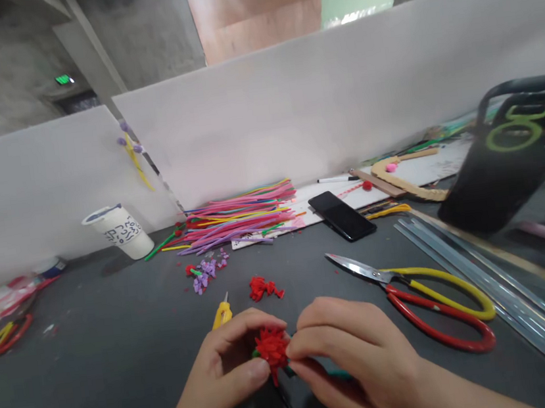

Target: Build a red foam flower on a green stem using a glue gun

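A small red fuzzy flower (pixel 272 349) made of pipe cleaner sits between both of my hands, low in the middle of the view. My left hand (pixel 223 369) is curled round its left side, thumb and fingers closed on it. My right hand (pixel 351 360) pinches its right edge with fingertips pressed together. A bit of green stem shows under the right hand. Just beyond the hands lie a loose red pipe-cleaner scrap (pixel 264 289) and a small yellow-handled tool (pixel 222 313).
Scissors with red and yellow handles (pixel 428 301) lie to the right. A black phone (pixel 342 214), a heap of coloured pipe cleaners (pixel 239 221), purple scraps (pixel 207 271), a paper cup (pixel 121 230), clear glue sticks (pixel 501 282) and a black stand (pixel 506 162) sit on the grey table.
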The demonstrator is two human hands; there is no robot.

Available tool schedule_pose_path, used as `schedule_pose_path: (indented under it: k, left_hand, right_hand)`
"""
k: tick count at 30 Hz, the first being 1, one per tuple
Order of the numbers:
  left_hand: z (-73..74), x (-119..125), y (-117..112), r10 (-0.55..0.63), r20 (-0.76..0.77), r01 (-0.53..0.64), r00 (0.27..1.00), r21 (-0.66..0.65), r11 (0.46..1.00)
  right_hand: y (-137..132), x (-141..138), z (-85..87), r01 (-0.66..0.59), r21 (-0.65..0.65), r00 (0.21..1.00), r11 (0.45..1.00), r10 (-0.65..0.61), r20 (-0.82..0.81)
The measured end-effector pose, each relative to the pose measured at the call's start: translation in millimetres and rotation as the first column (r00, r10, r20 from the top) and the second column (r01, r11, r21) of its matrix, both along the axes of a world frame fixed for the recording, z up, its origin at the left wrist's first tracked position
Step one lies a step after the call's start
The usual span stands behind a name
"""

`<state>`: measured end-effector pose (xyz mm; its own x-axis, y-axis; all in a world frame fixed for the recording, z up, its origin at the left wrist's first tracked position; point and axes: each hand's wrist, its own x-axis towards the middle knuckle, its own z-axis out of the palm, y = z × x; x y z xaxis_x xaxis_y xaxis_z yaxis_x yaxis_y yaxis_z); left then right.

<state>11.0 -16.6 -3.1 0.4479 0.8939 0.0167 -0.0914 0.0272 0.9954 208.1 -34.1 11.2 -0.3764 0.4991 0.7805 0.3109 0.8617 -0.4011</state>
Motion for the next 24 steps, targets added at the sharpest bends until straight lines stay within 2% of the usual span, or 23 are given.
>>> schedule_pose_path:
  k: [9,13,18,24]
  left_hand:
    - [0.2,0.4,-1.6,0.024,-0.007,-0.025,1.000,-0.082,0.996]
    - [-0.7,2.4,-1.6,0.025,0.025,-0.022,0.999,-0.132,0.991]
    - [-1.2,1.3,-1.9,-0.055,0.053,0.060,0.997,-0.101,0.993]
    - [-1.3,1.8,-2.4,-0.016,0.025,0.018,1.000,-0.109,0.994]
  right_hand:
    - [1.4,0.6,-3.6,-0.031,-0.143,0.996,0.989,0.043,0.082]
    - [1.8,-0.7,-5.0,-0.028,-0.157,0.995,0.987,0.042,0.089]
    - [2.1,-1.2,-6.4,-0.029,-0.173,0.996,0.985,0.044,0.083]
    - [3.1,-3.8,-7.3,-0.026,-0.220,0.998,0.975,0.036,0.044]
